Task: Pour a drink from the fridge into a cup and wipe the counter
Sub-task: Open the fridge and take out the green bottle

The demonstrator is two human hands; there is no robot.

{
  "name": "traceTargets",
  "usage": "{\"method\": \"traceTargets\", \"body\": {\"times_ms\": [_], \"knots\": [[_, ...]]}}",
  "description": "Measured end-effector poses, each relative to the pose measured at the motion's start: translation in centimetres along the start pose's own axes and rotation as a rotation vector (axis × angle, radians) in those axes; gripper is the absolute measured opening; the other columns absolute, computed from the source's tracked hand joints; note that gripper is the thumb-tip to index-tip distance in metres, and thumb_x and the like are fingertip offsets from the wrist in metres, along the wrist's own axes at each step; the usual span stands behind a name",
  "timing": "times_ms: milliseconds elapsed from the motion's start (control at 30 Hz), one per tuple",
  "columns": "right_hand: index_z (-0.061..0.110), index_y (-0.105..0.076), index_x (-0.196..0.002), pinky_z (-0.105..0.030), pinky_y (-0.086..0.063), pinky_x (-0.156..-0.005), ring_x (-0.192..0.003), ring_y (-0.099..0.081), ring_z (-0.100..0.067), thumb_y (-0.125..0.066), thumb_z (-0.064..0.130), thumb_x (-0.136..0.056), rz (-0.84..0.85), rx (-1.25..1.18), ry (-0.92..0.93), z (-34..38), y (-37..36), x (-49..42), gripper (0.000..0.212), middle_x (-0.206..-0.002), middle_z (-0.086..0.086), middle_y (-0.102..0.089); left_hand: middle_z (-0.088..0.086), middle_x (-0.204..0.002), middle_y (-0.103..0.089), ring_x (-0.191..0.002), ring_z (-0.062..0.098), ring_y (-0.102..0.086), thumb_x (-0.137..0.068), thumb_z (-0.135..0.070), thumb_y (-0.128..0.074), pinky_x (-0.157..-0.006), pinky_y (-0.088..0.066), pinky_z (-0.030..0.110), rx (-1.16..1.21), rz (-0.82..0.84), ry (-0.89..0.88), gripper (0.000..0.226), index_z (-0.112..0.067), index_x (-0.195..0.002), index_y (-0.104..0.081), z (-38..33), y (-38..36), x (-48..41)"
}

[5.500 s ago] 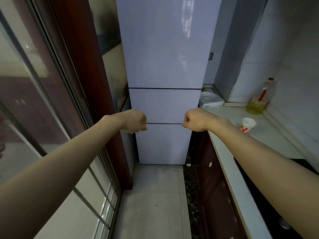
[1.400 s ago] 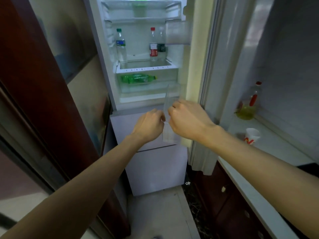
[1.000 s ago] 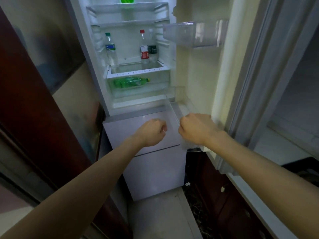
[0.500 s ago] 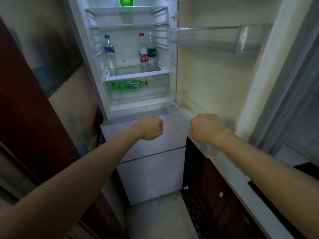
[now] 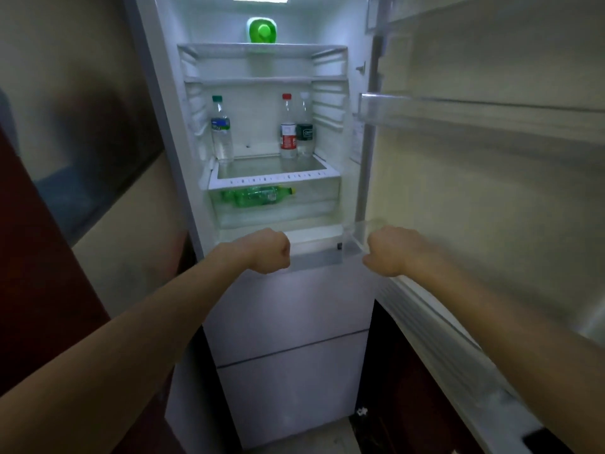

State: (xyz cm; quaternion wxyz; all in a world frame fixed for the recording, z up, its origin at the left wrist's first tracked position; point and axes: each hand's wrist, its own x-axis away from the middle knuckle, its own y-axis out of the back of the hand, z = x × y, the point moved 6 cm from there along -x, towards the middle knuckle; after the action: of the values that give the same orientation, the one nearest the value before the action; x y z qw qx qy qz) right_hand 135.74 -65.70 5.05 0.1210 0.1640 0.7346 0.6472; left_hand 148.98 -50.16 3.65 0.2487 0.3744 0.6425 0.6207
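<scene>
Fridge door (image 5: 491, 178) now swung fully open; both fists, left hand (image 5: 268, 250) and right hand (image 5: 388, 250), closed on nothing, bottles (image 5: 288, 131) within reach.

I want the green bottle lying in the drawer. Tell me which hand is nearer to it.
Left. The left hand is a fist just below the green bottle; the right hand is farther right, at the door's lower edge.

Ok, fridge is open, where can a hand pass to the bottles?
Free: middle of the shelf, between the green-capped bottle at left and the red-capped bottle beside the dark-labelled bottle at right. Tight: the drawer holding the lying green bottle.
</scene>
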Motion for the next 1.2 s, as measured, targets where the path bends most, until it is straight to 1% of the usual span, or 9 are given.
{"method": "traceTargets", "body": {"times_ms": [133, 200, 333, 467, 667, 800, 933, 1033, 1200], "knots": [[0.014, -0.043, -0.063, -0.030, -0.039, -0.062, -0.061, -0.046, -0.016, -0.050, 0.029, -0.095, 0.065, -0.073, 0.063, 1.6, 1.7, -5.8, 0.036, -0.072, -0.004, -0.050, 0.009, -0.095, -0.073, -0.076, 0.024, -0.071, -0.092, -0.018, -0.053, -0.073, -0.052, 0.027, 0.067, -0.019, 0.013, 0.016, -0.010, -0.097, -0.066, 3.4, 2.5, -4.0], [0.018, -0.041, -0.060, -0.030, -0.041, -0.062, -0.065, -0.050, -0.021, -0.051, 0.032, -0.094, 0.086, -0.108, 0.085, 2.5, 2.2, -8.3, 0.038, -0.066, -0.001, -0.044, 0.007, -0.092, -0.073, -0.075, 0.023, -0.072, -0.091, -0.017, -0.053, -0.075, -0.056, 0.031, 0.106, -0.029, 0.008, 0.015, -0.011, -0.094, -0.066, 4.7, 3.5, -6.0], [0.018, -0.044, -0.061, -0.030, -0.043, -0.061, -0.065, -0.052, -0.021, -0.051, 0.030, -0.092, 0.071, -0.132, 0.066, 3.2, 2.9, -12.4, 0.035, -0.068, -0.002, -0.048, 0.008, -0.090, -0.073, -0.075, 0.022, -0.072, -0.093, -0.018, -0.052, -0.077, -0.059, 0.038, 0.139, -0.019, -0.008, 0.017, -0.009, -0.095, -0.067, 6.3, 4.9, -9.4], [0.020, -0.041, -0.061, -0.027, -0.036, -0.055, -0.062, -0.047, -0.016, -0.051, 0.029, -0.093, 0.022, -0.151, 0.071, 3.4, 4.0, -15.8, 0.035, -0.068, 0.000, -0.045, 0.007, -0.091, -0.072, -0.078, 0.021, -0.071, -0.094, -0.019, -0.054, -0.076, -0.057, 0.032, 0.153, -0.051, -0.023, 0.016, -0.010, -0.098, -0.066, 7.1, 6.1, -12.1], [0.019, -0.043, -0.063, -0.029, -0.041, -0.061, -0.067, -0.050, -0.018, -0.052, 0.032, -0.095, 0.032, -0.159, 0.112, 3.2, 5.1, -21.1, 0.035, -0.071, 0.000, -0.046, 0.003, -0.087, -0.071, -0.073, 0.017, -0.070, -0.093, -0.020, -0.055, -0.072, -0.056, 0.029, 0.154, -0.099, 0.035, 0.012, -0.015, -0.092, -0.066, 8.7, 7.9, -15.2], [0.016, -0.052, -0.084, -0.032, -0.049, -0.068, -0.075, -0.056, -0.021, -0.053, 0.036, -0.093, -0.016, -0.195, 0.164, 2.9, 6.8, -23.5, 0.022, -0.086, -0.004, -0.054, 0.005, -0.085, -0.073, -0.074, 0.021, -0.072, -0.090, -0.017, -0.055, -0.075, -0.058, 0.031, 0.142, -0.153, 0.090, 0.014, -0.014, -0.088, -0.069, 9.1, 10.2, -15.7], [0.013, -0.060, -0.093, -0.034, -0.052, -0.070, -0.074, -0.060, -0.021, -0.054, 0.033, -0.092, -0.055, -0.237, 0.177, 3.1, 8.6, -25.6, 0.021, -0.080, -0.003, -0.056, 0.007, -0.091, -0.070, -0.067, 0.017, -0.064, -0.093, -0.017, -0.056, -0.071, -0.055, 0.030, 0.112, -0.213, 0.100, 0.013, -0.012, -0.096, -0.068, 9.0, 13.2, -16.2], [0.012, -0.054, -0.081, -0.034, -0.052, -0.070, -0.077, -0.063, -0.025, -0.054, 0.030, -0.090, -0.103, -0.300, 0.213, 3.2, 11.1, -26.9, 0.020, -0.078, -0.005, -0.057, 0.001, -0.083, -0.066, -0.069, 0.014, -0.064, -0.095, -0.017, -0.055, -0.061, -0.053, 0.025, 0.145, -0.271, 0.115, 0.014, -0.010, -0.099, -0.066, 9.4, 16.2, -16.7], [0.008, -0.062, -0.084, -0.034, -0.058, -0.070, -0.069, -0.067, -0.018, -0.057, 0.027, -0.093, -0.109, -0.454, 0.237, 3.2, 14.2, -28.6, 0.021, -0.081, -0.007, -0.068, 0.011, -0.095, -0.070, -0.080, 0.022, -0.069, -0.097, -0.019, -0.054, -0.075, -0.058, 0.035, 0.126, -0.274, 0.151, 0.020, -0.007, -0.107, -0.065, 10.3, 19.2, -18.1]]}}
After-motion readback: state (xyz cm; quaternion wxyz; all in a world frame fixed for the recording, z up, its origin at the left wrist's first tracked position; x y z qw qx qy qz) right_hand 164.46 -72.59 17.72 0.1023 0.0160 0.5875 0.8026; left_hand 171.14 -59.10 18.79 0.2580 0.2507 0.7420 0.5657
